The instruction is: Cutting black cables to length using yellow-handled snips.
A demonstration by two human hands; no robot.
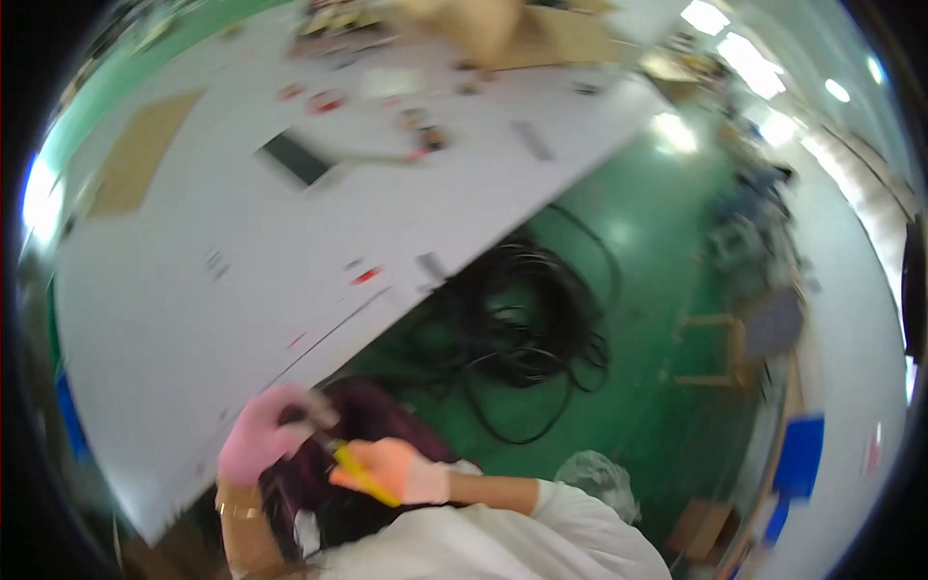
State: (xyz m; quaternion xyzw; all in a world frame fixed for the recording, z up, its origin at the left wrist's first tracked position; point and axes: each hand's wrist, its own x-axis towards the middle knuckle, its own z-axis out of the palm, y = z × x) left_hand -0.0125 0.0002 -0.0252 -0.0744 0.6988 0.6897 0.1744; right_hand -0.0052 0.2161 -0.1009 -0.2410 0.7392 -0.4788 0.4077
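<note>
Near the lower edge, beside the table's front edge, my hands are close together above my lap. My right hand, in an orange and pale glove, is closed around a slim yellow tool with a dark upper end, tilted up toward the left. Blur hides its exact kind. My left hand, gloved in pink, curls at the tool's dark end around a small dark thing. I cannot tell whether this is part of the tool or separate.
A large white table carries a dark rectangular pad, a cardboard sheet, red bits and a cardboard box. Coiled black cable lies on the green floor to the right. A wooden stool stands farther right.
</note>
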